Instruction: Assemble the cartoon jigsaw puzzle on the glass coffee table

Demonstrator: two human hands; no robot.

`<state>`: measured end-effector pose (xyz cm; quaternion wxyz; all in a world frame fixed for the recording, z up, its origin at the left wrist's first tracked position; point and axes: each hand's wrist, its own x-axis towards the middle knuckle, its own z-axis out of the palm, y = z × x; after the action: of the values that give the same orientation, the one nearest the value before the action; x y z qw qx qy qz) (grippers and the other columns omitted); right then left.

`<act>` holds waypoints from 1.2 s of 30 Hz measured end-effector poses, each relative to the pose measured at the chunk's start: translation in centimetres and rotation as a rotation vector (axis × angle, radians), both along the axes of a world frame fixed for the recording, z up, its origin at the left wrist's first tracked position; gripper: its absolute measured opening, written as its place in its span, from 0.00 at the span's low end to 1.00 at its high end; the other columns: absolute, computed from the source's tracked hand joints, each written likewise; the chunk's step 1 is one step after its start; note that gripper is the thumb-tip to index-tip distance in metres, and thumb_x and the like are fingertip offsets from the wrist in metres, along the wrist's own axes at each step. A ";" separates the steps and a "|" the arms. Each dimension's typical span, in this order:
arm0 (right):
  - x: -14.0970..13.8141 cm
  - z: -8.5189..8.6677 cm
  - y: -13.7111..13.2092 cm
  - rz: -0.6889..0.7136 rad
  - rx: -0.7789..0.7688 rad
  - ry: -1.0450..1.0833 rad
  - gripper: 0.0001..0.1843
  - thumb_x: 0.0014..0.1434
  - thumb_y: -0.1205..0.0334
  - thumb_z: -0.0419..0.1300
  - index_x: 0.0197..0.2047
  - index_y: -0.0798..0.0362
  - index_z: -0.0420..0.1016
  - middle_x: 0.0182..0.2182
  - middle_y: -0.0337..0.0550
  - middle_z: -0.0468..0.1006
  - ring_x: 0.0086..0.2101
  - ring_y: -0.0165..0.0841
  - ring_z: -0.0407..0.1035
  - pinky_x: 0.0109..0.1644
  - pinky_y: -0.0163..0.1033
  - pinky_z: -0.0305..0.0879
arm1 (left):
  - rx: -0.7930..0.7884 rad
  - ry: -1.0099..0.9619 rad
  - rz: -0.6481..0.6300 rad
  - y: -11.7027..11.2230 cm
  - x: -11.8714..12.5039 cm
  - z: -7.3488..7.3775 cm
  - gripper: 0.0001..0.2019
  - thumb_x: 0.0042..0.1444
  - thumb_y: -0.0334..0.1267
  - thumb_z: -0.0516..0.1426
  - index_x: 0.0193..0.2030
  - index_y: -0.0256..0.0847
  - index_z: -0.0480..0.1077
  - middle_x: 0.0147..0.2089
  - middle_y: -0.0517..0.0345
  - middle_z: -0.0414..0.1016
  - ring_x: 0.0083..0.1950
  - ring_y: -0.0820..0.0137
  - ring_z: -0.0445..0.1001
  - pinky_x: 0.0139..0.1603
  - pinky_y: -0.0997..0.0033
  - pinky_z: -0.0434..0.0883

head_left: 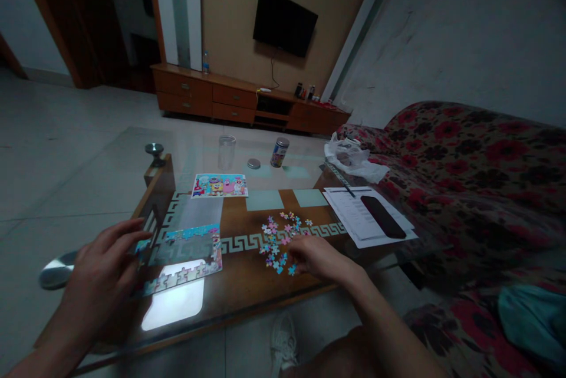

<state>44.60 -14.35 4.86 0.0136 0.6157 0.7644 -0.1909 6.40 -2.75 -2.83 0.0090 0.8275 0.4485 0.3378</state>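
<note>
Jigsaw pieces (276, 265) lie loose in a scattered heap on the glass-topped table (247, 280), just beside our right hand (309, 257). That hand is narrow, its fingers curled in at the heap's near right edge; we cannot tell whether a piece is pinched between the fingertips. Our left hand (104, 269) reaches over the left side of a partly assembled puzzle border (216, 254), fingers extended and slightly bent; its thumb side is hidden, so we cannot tell whether it grips anything. We see joined pieces along the border's top, right and bottom, with the tabletop showing through the middle.

Labels and writing: beyond the border we note a picture card (220, 186) of cartoon figures, one yellow and square, one pink (it resembles SpongeBob artwork, though we can read no title). Farther back stands a canister (279, 154) with a colourful printed label, its lettering too small to read. Near it lie a loose round lid (253, 163) and, farther left, an upright clear jar (226, 154). To the right, we find printed sheets (347, 216), text illegible, bearing a pen (348, 189) and a dark-screened phone (382, 217).
</note>
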 end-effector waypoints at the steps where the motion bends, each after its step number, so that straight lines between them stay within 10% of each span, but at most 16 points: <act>1: 0.0 0.0 0.0 0.000 0.010 -0.009 0.09 0.49 0.74 0.60 0.34 0.53 0.73 0.35 0.40 0.76 0.34 0.31 0.67 0.36 0.32 0.55 | 0.012 0.000 0.001 0.0 0.0 0.0 0.14 0.54 0.35 0.45 0.42 0.39 0.68 0.54 0.42 0.68 0.53 0.51 0.68 0.49 0.47 0.68; 21: 2.1 -0.1 0.3 -0.211 0.073 -0.042 0.07 0.49 0.73 0.59 0.29 0.53 0.76 0.29 0.41 0.77 0.32 0.31 0.68 0.34 0.33 0.55 | 0.111 0.020 -0.004 0.3 -0.1 -0.5 0.13 0.55 0.35 0.45 0.42 0.42 0.68 0.53 0.45 0.68 0.50 0.53 0.70 0.45 0.50 0.69; 36: -5.1 -1.2 -0.6 -0.135 0.151 -0.199 0.07 0.54 0.68 0.63 0.38 0.55 0.75 0.39 0.47 0.77 0.38 0.38 0.70 0.35 0.37 0.60 | 0.049 0.020 -0.025 1.2 -1.3 -2.5 0.13 0.55 0.39 0.46 0.44 0.42 0.67 0.56 0.46 0.65 0.53 0.54 0.68 0.50 0.52 0.67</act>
<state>39.53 -14.91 3.70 0.0300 0.6808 0.7284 -0.0711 5.15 -1.54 -5.37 -0.0117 0.8364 0.4297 0.3402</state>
